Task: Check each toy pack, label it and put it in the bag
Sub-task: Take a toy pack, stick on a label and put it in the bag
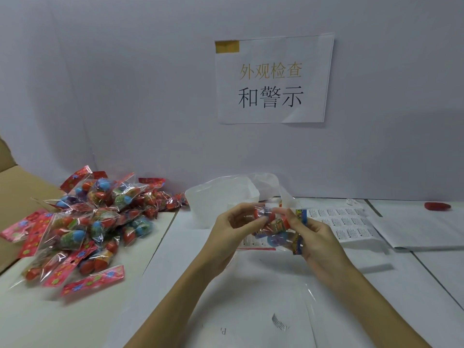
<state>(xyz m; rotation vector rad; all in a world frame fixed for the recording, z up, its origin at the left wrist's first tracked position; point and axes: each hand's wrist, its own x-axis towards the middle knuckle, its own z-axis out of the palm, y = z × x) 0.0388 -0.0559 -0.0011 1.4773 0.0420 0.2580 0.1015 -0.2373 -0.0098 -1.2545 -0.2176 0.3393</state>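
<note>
White tabletop (175, 310) carries a big heap of unchecked red-headed cellophane toy packs (82, 222) at left. Centre, left hand (233, 229) and right hand (319, 237) pinch one clear toy pack (272, 223) before the open translucent plastic bag (226, 194); white label sheet (346, 224) lies right. Most work remains.

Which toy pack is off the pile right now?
The toy pack held between the left hand and right hand, in front of the bag; the rest lie in the pile.

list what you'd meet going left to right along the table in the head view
cardboard box → pile of toy packs → left hand → toy pack held in both hands → right hand → label sheet → red object
</note>
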